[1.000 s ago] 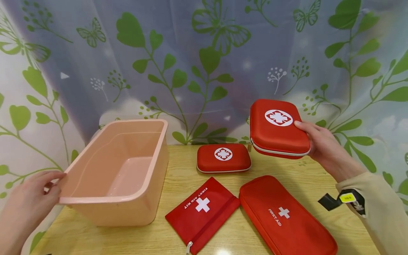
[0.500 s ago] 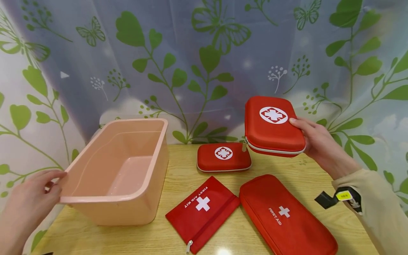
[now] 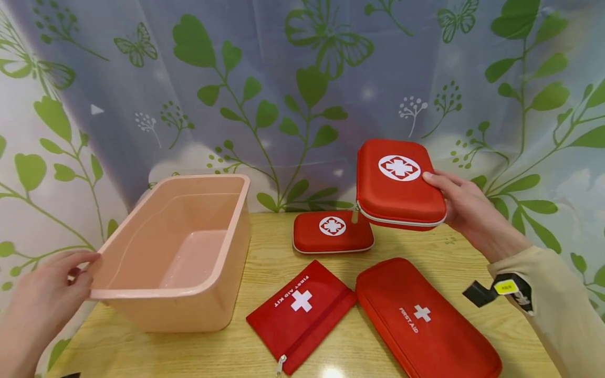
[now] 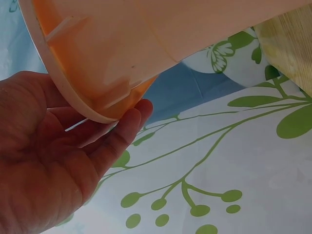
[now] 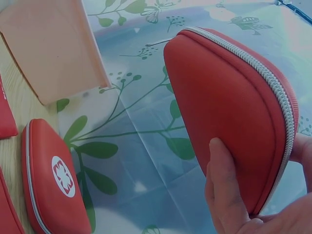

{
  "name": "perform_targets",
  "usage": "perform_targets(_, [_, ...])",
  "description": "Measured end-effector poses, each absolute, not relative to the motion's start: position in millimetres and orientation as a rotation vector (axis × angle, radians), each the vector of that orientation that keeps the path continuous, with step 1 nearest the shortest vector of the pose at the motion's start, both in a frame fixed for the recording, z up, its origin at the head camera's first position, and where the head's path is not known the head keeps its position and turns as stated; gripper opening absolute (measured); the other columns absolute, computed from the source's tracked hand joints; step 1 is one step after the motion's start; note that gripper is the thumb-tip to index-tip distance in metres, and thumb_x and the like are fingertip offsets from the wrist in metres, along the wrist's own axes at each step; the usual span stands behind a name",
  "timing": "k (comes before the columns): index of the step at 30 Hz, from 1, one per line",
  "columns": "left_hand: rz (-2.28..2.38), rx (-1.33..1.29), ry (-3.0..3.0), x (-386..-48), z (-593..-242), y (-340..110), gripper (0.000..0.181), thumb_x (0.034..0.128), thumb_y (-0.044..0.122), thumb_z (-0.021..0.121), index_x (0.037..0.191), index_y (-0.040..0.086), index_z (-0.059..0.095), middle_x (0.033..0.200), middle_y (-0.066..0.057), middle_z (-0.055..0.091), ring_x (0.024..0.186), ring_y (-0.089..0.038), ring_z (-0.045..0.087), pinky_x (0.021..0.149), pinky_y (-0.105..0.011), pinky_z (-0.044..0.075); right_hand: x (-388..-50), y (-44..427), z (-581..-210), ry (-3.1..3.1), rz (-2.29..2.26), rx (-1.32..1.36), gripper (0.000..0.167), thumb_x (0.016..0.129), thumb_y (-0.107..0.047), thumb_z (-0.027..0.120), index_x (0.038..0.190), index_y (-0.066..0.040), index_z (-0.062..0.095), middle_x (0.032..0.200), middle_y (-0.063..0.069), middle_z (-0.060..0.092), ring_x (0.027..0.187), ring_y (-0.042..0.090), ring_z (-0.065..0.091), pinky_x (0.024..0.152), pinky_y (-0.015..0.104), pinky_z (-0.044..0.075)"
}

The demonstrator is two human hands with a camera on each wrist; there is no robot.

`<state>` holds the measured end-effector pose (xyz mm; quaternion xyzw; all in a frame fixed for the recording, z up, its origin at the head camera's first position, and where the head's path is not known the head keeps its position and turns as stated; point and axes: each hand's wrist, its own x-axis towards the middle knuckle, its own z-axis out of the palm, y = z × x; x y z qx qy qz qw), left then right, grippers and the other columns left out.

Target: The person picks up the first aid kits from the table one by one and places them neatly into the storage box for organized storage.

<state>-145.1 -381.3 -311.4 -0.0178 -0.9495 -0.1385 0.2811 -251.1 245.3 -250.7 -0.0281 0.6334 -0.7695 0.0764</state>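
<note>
In the head view a squarish red zippered first aid case (image 3: 394, 191) with a white emblem is held above the table by my right hand (image 3: 465, 210). The thumb lies on its top; in the right wrist view the fingers (image 5: 224, 180) press its underside, and the zipper is closed. My left hand (image 3: 49, 291) grips the near-left rim corner of a peach plastic bin (image 3: 163, 315), its inside bare. From the left wrist view, fingers (image 4: 129, 129) curl under the rim.
Behind the held case lies a smaller red case (image 3: 326, 241). A flat red first aid pouch (image 3: 302, 325) and a long red first aid case (image 3: 425, 336) lie nearer on the wooden table (image 3: 264, 247). A leaf-patterned curtain (image 3: 264, 79) hangs behind.
My right hand has carried the squarish red case leftward and slightly up, so it now overlaps the smaller case in view. The left hand and bin stay put.
</note>
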Motion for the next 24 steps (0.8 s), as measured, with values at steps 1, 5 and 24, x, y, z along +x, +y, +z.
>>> perform_targets(1, [-0.373,-0.045,-2.545,-145.0,-311.6,-381.3,0.025,0.0791,-0.002,0.057,0.101,-0.005,0.067,0.103,-0.026,0.063,0.067,-0.032,0.059,0.053,-0.029,0.037,-251.1,244.6,-250.5,1.908,-2.303,-0.087,0.09,0.094,-0.034,0.066,0.159,-0.01,0.008,0.11,-0.002,0.067,0.084,0.017,0.071,0.075,0.029,0.056])
perform_targets(5, [-0.376,-0.04,-2.553,-145.7,-311.2,-381.9,0.025,0.0796,-0.001,0.057,0.102,-0.005,0.067,0.103,-0.026,0.063,0.067,-0.032,0.06,0.053,-0.029,0.037,-251.0,243.1,-250.2,1.914,-2.295,-0.101,0.09,0.094,-0.035,0.065,0.159,-0.01,0.008,0.113,-0.001,0.065,0.084,0.017,0.071,0.075,0.029,0.056])
perform_targets(24, [-0.363,-0.033,-2.56,-145.1,-310.3,-380.9,0.025,0.0802,-0.001,0.056,0.102,-0.006,0.067,0.099,-0.025,0.063,0.066,-0.027,0.056,0.052,-0.029,0.035,-253.5,230.6,-248.5,2.003,-2.246,-0.069,0.087,0.092,-0.041,0.067,0.157,-0.01,0.019,0.117,-0.002,0.063,0.088,0.014,0.069,0.077,0.027,0.055])
